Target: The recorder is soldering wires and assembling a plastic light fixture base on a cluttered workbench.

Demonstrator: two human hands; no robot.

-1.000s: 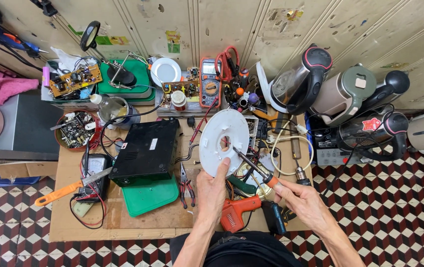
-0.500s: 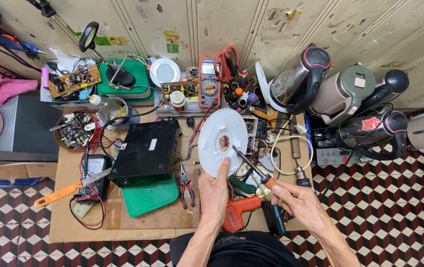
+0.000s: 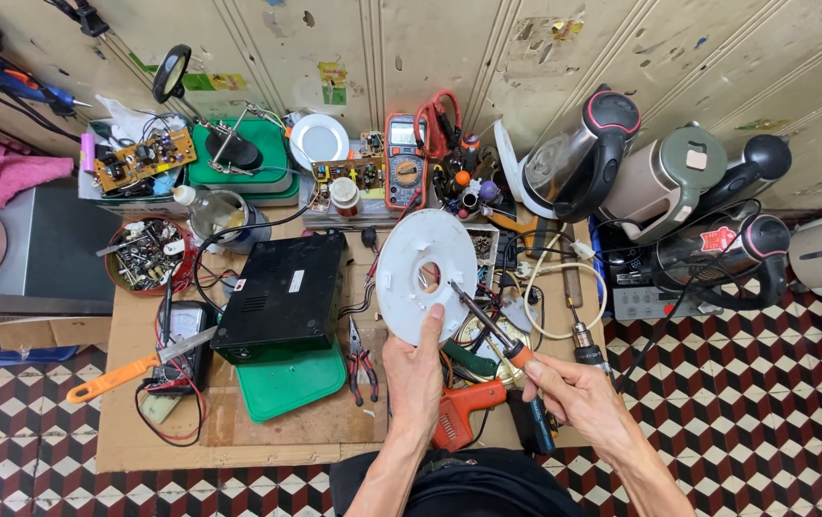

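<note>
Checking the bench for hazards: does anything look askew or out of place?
Yes: the orange-handled knife juts past the left edge of the wooden bench, and loose wires sprawl around. The left hand holds the white round plate tilted; the right hand holds the soldering iron.

White disc [image 3: 420, 268]. Black box [image 3: 281, 297] over green tray [image 3: 291, 383]. Orange-handled knife [image 3: 123, 369]. Pink cloth [image 3: 4, 177]. Red drill [image 3: 459, 416]. Red bowl [image 3: 147, 254]. Floor [image 3: 746, 383] checkered in dark red, black and white cubes. Cream wall [image 3: 430, 48], stained.
</note>
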